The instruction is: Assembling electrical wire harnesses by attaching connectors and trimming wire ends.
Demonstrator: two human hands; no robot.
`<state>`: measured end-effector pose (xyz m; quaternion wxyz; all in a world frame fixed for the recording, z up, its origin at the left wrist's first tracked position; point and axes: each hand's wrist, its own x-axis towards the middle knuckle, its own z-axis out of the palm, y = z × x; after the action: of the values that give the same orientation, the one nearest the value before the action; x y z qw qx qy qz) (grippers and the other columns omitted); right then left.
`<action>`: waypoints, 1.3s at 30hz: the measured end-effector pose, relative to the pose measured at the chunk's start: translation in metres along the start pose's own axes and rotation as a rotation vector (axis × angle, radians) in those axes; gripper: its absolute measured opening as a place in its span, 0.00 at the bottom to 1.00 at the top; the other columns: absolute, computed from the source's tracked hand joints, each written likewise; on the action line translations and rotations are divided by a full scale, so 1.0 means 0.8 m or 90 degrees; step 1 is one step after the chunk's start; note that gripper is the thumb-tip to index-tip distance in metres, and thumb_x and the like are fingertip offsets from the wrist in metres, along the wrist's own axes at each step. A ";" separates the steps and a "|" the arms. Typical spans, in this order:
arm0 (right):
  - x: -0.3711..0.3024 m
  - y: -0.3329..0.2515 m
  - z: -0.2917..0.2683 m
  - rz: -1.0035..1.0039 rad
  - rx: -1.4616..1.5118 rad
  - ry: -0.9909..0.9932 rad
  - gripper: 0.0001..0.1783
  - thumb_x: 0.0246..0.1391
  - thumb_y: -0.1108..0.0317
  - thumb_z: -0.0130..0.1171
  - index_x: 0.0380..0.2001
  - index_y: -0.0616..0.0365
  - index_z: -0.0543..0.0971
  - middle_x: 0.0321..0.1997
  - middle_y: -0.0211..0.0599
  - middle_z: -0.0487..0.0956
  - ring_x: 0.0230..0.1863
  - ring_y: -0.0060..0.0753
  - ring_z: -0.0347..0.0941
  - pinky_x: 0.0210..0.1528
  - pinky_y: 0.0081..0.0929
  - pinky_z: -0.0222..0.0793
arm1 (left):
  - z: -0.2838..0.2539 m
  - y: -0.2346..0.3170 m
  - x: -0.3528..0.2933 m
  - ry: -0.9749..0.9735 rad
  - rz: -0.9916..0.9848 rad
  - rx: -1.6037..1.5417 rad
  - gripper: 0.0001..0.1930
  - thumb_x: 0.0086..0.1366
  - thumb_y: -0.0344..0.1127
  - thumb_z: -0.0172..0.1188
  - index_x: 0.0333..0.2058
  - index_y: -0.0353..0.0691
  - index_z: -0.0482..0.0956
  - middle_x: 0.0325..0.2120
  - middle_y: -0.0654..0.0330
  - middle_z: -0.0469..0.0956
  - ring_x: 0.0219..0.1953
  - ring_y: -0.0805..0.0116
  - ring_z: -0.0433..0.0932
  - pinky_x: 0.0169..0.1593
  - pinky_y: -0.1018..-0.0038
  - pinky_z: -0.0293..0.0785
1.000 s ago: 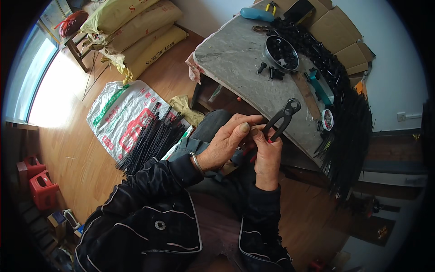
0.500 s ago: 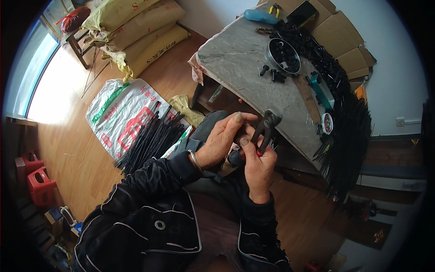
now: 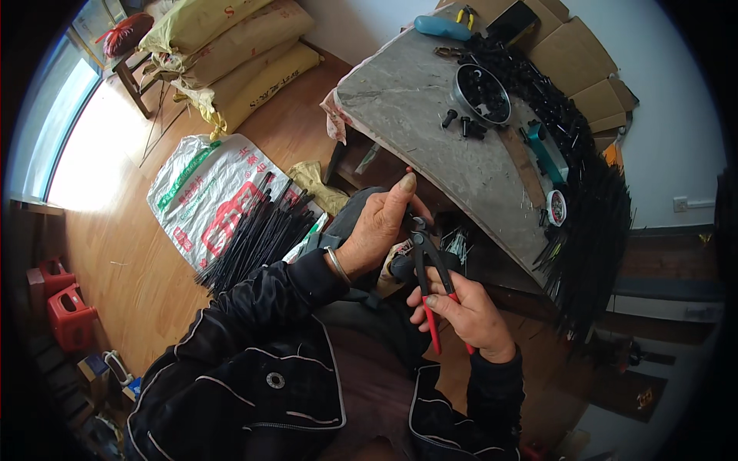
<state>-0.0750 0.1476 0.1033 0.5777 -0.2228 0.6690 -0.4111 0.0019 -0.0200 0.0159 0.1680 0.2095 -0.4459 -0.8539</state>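
My right hand [image 3: 478, 316] is closed around a pair of pincers [image 3: 421, 244] with black jaws and red handle grips. The handles stand apart, and the jaws point up and away from me toward my left hand. My left hand [image 3: 375, 237] is closed close to the jaws, its thumb extended upward and its fingers curled. What it pinches, if anything, is hidden behind the hand. Both hands are above my lap, just short of the table's near edge.
The grey table [image 3: 407, 100] holds a metal bowl [image 3: 483, 96] of black parts, a teal tool [image 3: 544, 154] and a small white tub [image 3: 555, 207]. Black rods [image 3: 592, 253] spill over its right end. More rods [image 3: 257, 234] lie on a white sack [image 3: 181, 184], left. Red stools [image 3: 71, 311] stand farther left.
My right hand has moved down and right, and the pincers have turned so their red handles show, spread apart. My left hand has shifted slightly; its thumb now points more upward.
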 end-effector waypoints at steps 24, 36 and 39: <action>-0.020 -0.045 -0.035 0.133 -0.239 0.051 0.14 0.61 0.72 0.48 0.49 0.60 0.68 0.24 0.27 0.69 0.20 0.15 0.65 0.21 0.17 0.66 | 0.027 -0.003 0.015 -0.070 -0.015 0.062 0.29 0.70 0.60 0.42 0.26 0.39 0.74 0.16 0.71 0.63 0.18 0.82 0.59 0.22 0.82 0.54; 0.014 -0.008 -0.051 -0.118 -0.449 0.150 0.12 0.60 0.71 0.48 0.47 0.61 0.68 0.22 0.34 0.70 0.20 0.25 0.67 0.22 0.28 0.66 | 0.038 0.007 0.022 -0.056 0.090 0.070 0.29 0.73 0.56 0.35 0.37 0.37 0.79 0.14 0.70 0.65 0.16 0.83 0.58 0.21 0.81 0.54; 0.071 0.005 -0.097 -0.276 -0.665 0.354 0.16 0.59 0.66 0.52 0.48 0.63 0.69 0.28 0.55 0.77 0.30 0.55 0.75 0.32 0.43 0.67 | 0.028 0.075 0.054 0.155 0.551 0.301 0.28 0.74 0.52 0.32 0.39 0.35 0.76 0.11 0.65 0.65 0.14 0.78 0.62 0.20 0.77 0.58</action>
<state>-0.1613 0.1289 0.0661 0.1006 -0.4906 0.8465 -0.1806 -0.0403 -0.0576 0.0683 0.5054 0.1358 -0.6499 -0.5511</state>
